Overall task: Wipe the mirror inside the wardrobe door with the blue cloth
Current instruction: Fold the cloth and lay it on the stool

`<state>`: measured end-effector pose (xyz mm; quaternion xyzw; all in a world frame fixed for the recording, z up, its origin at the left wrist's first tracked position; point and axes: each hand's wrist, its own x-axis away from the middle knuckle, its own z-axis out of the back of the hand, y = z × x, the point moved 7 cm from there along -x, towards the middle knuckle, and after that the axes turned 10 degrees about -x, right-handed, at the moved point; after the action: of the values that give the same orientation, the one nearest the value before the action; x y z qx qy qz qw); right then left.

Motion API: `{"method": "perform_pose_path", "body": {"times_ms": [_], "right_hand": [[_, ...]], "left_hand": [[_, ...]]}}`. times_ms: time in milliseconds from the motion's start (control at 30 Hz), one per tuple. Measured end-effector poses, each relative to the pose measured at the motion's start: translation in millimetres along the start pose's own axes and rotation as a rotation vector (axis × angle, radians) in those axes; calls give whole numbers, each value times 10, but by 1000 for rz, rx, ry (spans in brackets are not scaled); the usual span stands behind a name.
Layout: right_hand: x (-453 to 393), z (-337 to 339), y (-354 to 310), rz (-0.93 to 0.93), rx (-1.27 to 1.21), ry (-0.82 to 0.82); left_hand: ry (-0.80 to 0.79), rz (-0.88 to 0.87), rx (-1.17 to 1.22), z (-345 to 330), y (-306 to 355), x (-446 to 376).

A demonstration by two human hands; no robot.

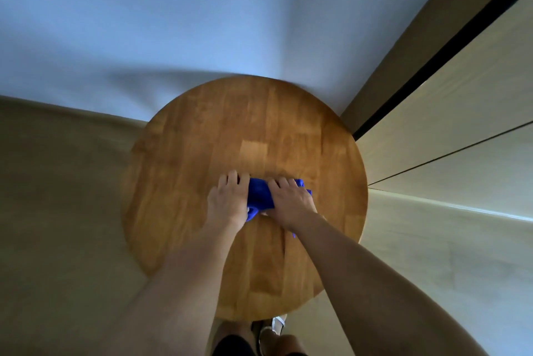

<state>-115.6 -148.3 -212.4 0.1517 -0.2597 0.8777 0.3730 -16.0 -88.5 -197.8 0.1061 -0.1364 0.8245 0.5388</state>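
A crumpled bright blue cloth (pixel 259 194) lies on the near middle of a round, honey-coloured wooden surface (pixel 202 139). The left hand (pixel 227 200) rests on the cloth's left end and the right hand (pixel 291 201) on its right end; each grip is curled down over the fabric, holding it. Pale beige wardrobe panels (pixel 432 139) stand to the right, beside a white wall (pixel 173 24).

blue cloth (pixel 258 195) mostly hidden under both hands, feet cut off at bottom edge, wall blurred
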Motion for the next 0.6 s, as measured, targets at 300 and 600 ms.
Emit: {"method": "perform_pose_path", "body": {"times_ms": [300,600], "right_hand": [[72,-96,160,84,39,-64],[53,201,536,-198,-184,187]], "left_hand": [[-261,-130,46,-271,-62,-81],[-324,-14,343,-202,-268,-298]]}}
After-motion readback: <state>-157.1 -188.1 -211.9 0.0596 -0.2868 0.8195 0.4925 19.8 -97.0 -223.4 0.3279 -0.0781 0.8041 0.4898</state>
